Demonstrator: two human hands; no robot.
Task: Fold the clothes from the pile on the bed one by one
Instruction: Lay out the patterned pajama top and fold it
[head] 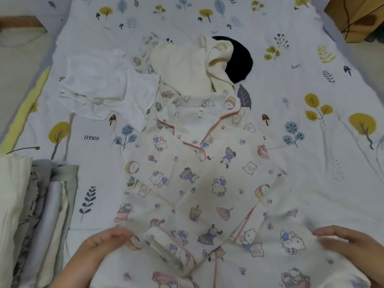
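Note:
A cream pajama shirt (pixel 193 183) with cartoon prints and pink piping lies flat on the bed, collar away from me, both sleeves folded in across its front. My left hand (pixel 104 242) rests on its lower left edge with fingers relaxed. My right hand (pixel 349 244) lies flat on the lower right part, fingers straight. Beyond the collar sits the pile: a white thin garment (pixel 104 88), a cream fleece piece (pixel 187 65) and a dark navy item (pixel 239 59).
A stack of folded clothes (pixel 37 215) stands at the left near edge of the bed. The tree-print bedsheet (pixel 311 121) spreads to the right. A brown paper bag (pixel 357 15) is at the far right corner.

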